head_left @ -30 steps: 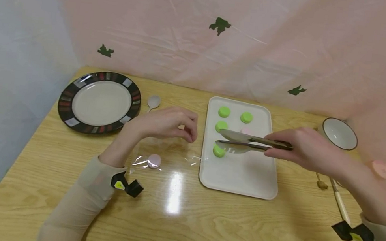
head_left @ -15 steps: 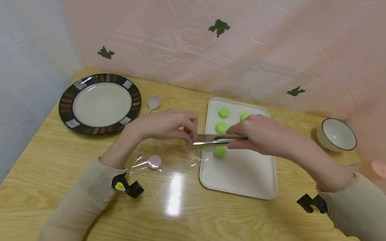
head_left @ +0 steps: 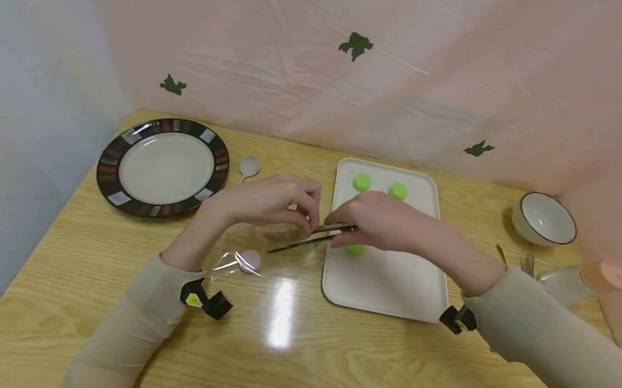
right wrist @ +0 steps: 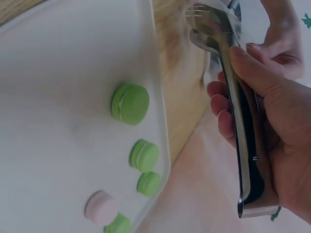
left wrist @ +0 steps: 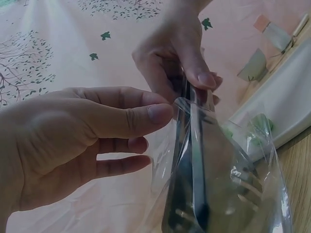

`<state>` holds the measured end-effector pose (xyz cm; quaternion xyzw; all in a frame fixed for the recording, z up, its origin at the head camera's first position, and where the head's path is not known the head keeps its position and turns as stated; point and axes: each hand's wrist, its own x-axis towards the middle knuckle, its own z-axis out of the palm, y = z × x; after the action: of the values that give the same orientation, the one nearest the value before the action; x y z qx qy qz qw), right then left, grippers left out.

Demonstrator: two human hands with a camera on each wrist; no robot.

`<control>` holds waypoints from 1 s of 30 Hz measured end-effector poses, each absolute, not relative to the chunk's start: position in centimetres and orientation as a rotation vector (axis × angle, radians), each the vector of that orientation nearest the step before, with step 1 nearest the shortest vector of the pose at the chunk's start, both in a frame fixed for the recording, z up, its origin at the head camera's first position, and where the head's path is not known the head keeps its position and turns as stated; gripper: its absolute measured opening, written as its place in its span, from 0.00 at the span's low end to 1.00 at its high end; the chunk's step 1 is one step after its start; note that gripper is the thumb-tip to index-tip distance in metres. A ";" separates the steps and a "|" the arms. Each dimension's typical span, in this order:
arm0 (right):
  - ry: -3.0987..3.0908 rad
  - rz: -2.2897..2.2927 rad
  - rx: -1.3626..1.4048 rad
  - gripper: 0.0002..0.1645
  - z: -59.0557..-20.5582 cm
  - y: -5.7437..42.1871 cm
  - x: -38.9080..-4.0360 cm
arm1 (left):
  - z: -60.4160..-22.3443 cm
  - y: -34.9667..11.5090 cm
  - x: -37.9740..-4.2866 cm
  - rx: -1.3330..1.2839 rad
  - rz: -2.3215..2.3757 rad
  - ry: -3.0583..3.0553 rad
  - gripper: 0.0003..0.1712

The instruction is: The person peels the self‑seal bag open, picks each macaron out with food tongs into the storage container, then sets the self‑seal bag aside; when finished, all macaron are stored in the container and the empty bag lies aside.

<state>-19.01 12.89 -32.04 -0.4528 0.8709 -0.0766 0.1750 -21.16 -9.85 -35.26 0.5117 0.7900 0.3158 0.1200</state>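
Note:
My left hand [head_left: 275,201] pinches the mouth edge of a clear plastic bag [left wrist: 272,189] between thumb and fingertips. A lilac-pink macaron [head_left: 249,261] lies within the bag's far-left part on the table. Metal tongs [right wrist: 250,160] are gripped by my right hand [head_left: 383,220]; their slotted, fork-like tips reach inside the bag in the left wrist view. I see no macaron between the tips. Under my right hand stands a white tray [head_left: 386,289] bearing several green macarons [right wrist: 133,104] and a pink one [right wrist: 102,208], which my hand hides in the head view.
A dark-rimmed plate [head_left: 167,168] sits at the back left, beside a spoon [head_left: 249,166]. To the right are a white bowl [head_left: 547,219], a fork [head_left: 527,264] and a clear jar with a pink lid [head_left: 607,276]. A cloth backdrop rises behind the table.
My right hand has moved left from over the tray, bringing the tongs into the bag's mouth. The left hand has stayed in place, pinching the bag.

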 end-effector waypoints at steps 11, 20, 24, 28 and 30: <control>2.443 -0.309 -1.287 0.08 -33.2 11.3 -18.9 | -34.8 -9.9 -21.0 1.468 0.926 2.261 0.02; 2.357 -0.431 -1.254 0.09 -33.8 10.6 -18.9 | -34.5 -10.1 -20.9 1.424 0.923 2.209 0.02; 2.325 -0.490 -1.245 0.11 -34.2 10.3 -18.9 | -34.6 -10.2 -21.0 1.423 0.924 2.190 0.02; 2.323 -0.505 -1.207 0.12 -34.6 10.1 -19.0 | -34.7 -10.2 -20.9 1.424 0.918 2.172 0.01; 2.321 -0.507 -1.191 0.13 -34.7 10.0 -19.0 | -34.7 -10.3 -20.9 1.420 0.912 2.173 0.02</control>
<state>-18.98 10.00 -34.74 -0.4350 0.8480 -0.1852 0.2397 -20.90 -10.28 -34.73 0.5063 0.7747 0.3252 0.1940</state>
